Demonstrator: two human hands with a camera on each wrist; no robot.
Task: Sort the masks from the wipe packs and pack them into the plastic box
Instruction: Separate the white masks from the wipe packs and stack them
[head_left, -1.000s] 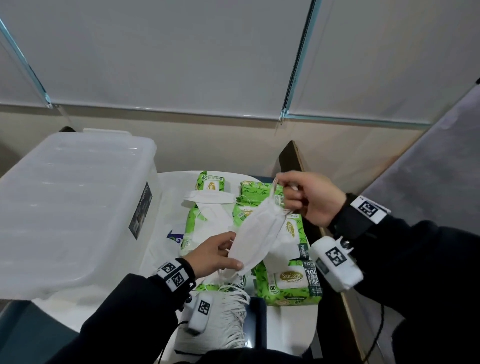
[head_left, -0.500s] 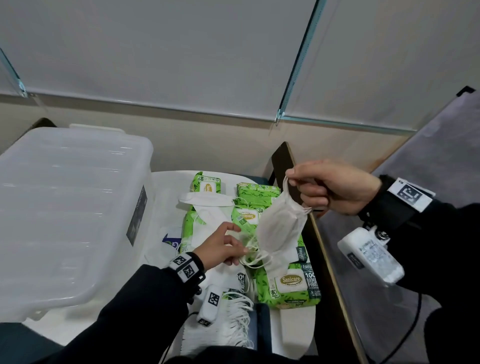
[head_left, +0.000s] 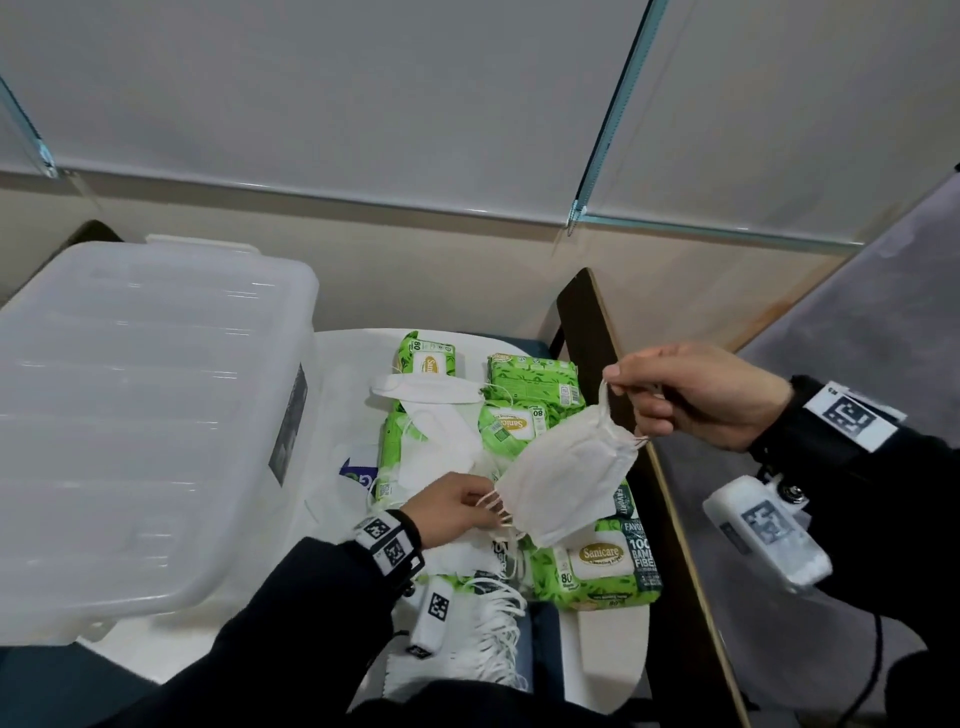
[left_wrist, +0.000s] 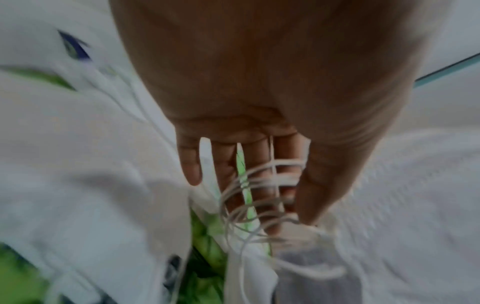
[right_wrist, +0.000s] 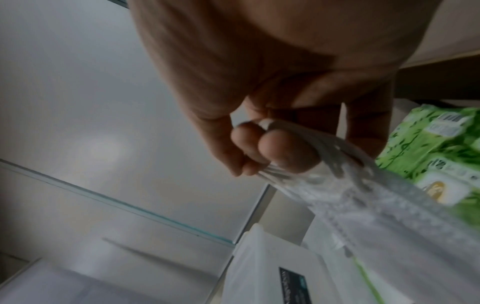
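A small bundle of white masks (head_left: 566, 478) hangs in the air over the green wipe packs (head_left: 597, 566). My right hand (head_left: 621, 387) pinches its upper ear loops; in the right wrist view the fingertips (right_wrist: 285, 152) squeeze the loops where the masks (right_wrist: 389, 209) begin. My left hand (head_left: 483, 506) holds the lower ear loops (left_wrist: 259, 185), which run across its fingers under the thumb. More white masks (head_left: 426, 389) lie loose on the packs. The clear plastic box (head_left: 145, 415) stands at the left with its lid on.
A stack of masks with dangling loops (head_left: 467, 639) lies at the near table edge. A dark wooden board (head_left: 587, 322) borders the table on the right, with a grey panel beyond it. A wall with blinds rises behind the table.
My right hand has lifted the masks up and to the right. My left hand slid from the mask body to the lower loops, and the bundle now stretches between both hands.
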